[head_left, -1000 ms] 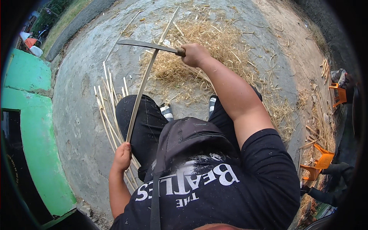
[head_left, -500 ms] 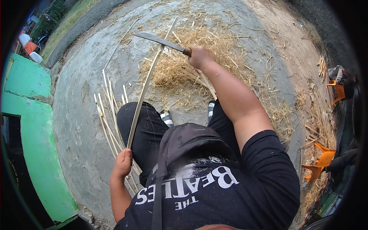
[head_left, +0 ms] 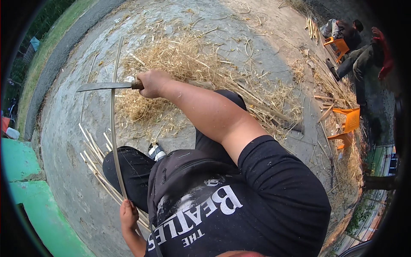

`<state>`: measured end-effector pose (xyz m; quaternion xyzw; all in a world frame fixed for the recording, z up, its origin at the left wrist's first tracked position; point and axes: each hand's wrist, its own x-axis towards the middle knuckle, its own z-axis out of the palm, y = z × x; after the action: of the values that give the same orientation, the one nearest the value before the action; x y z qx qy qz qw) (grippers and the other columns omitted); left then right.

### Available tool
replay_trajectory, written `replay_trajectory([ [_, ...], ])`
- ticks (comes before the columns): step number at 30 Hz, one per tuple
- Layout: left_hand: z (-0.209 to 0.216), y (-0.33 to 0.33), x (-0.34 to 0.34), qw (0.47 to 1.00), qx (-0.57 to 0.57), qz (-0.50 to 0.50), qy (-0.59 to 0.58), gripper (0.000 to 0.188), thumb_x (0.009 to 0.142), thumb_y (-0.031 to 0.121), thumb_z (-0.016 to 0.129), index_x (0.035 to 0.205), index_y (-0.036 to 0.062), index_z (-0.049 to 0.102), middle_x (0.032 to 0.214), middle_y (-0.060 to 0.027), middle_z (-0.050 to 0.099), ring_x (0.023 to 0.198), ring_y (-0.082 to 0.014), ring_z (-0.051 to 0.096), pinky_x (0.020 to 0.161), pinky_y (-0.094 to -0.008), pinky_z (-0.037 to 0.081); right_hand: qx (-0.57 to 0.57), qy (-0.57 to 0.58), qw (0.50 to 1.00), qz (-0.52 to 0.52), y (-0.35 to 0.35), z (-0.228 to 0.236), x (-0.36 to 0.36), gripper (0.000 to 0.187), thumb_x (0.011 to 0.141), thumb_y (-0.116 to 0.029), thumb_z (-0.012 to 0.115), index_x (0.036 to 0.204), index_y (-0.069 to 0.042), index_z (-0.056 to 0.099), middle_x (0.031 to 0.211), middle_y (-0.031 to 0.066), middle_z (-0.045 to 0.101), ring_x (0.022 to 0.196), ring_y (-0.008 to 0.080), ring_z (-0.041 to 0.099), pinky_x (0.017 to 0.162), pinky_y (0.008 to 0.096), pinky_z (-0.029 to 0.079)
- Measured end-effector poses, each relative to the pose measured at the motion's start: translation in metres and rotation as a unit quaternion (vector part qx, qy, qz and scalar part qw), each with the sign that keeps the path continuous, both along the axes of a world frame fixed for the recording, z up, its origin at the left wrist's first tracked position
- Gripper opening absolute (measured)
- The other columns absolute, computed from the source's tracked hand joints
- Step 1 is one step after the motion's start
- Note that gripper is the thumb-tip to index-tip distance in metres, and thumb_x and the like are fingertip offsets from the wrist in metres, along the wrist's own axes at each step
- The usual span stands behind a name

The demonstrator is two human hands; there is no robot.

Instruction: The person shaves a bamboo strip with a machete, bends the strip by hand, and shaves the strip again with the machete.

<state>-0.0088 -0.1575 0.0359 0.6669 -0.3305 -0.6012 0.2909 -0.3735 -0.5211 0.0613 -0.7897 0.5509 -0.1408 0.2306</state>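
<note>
Now, long axis: I see the long, flat, pale wooden strip (head_left: 113, 124) running forward from the left hand (head_left: 129, 216).
Left hand: fingers wrapped around its near part.
Right hand (head_left: 153, 84): clamped on the brown wooden handle (head_left: 137, 84) of the long grey metal knife (head_left: 102, 86), nearer the strip's far end.
Crossing: knife crosswise over strip; whether they touch, I cannot tell.

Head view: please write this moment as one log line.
left hand: grips near end of long pale wooden strip | right hand: holds grey metal knife by brown wooden handle | knife crosses strip | beyond: tan curly shavings pile
</note>
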Motion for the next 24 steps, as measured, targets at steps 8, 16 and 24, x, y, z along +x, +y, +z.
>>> replay_trajectory([
  [8, -0.028, 0.005, 0.012, 0.996, -0.088, 0.012, -0.03, 0.043, 0.111, 0.039, 0.045, 0.079, 0.0112, 0.05, 0.058, 0.0038, 0.041, 0.048, -0.0074, 0.038, 0.045, -0.0244, 0.029, -0.023, -0.028, 0.999, 0.006, 0.003, 0.0, -0.003, 0.028, 0.084, -0.028, 0.07, 0.107, -0.014, 0.065, 0.104, 0.0121, 0.073, 0.1, 0.031, 0.072, 0.086, 0.0451, 0.058],
  [16, -0.076, 0.014, 0.069, 1.0, 0.018, 0.013, -0.01, 0.035, 0.094, 0.039, 0.072, 0.108, 0.0068, 0.067, 0.074, -0.0113, 0.066, 0.056, -0.0299, 0.057, 0.055, -0.0412, 0.049, -0.004, -0.047, 0.999, 0.006, 0.002, -0.002, 0.004, 0.029, 0.081, -0.025, 0.073, 0.107, -0.013, 0.066, 0.106, 0.0141, 0.072, 0.102, 0.0341, 0.07, 0.088, 0.0462, 0.057],
  [24, -0.082, 0.014, 0.038, 0.988, -0.143, 0.014, -0.059, 0.023, 0.108, 0.025, 0.05, 0.094, 0.0123, 0.064, 0.069, 0.0027, 0.046, 0.058, -0.0119, 0.045, 0.054, -0.0313, 0.04, 0.002, -0.059, 0.998, 0.006, -0.003, -0.015, 0.003, 0.03, 0.081, -0.026, 0.074, 0.105, -0.012, 0.064, 0.102, 0.0152, 0.072, 0.099, 0.0357, 0.07, 0.086, 0.0467, 0.057],
])
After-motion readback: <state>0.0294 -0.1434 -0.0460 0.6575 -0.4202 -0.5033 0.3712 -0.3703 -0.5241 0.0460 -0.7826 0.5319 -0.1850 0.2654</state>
